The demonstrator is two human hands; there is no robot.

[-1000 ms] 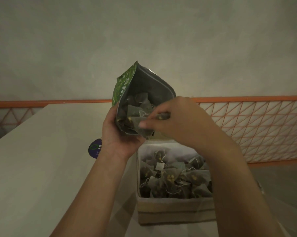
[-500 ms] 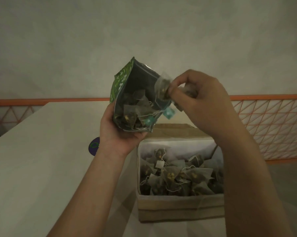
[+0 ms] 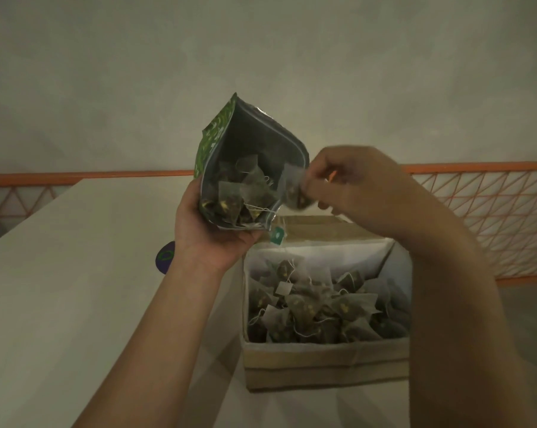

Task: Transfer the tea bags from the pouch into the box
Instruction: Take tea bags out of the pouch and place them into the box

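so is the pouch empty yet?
No. The pouch, gripped by the left hand, gapes open with several tea bags inside; the right hand pinches one tea bag at its mouth.

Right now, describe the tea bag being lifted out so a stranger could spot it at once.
Start at the green pouch that the left hand holds above the open box. At the pouch's mouth, on its right edge, the right hand pinches one tea bag. It alone is held by fingers; the others lie loose in the pouch or piled in the box.
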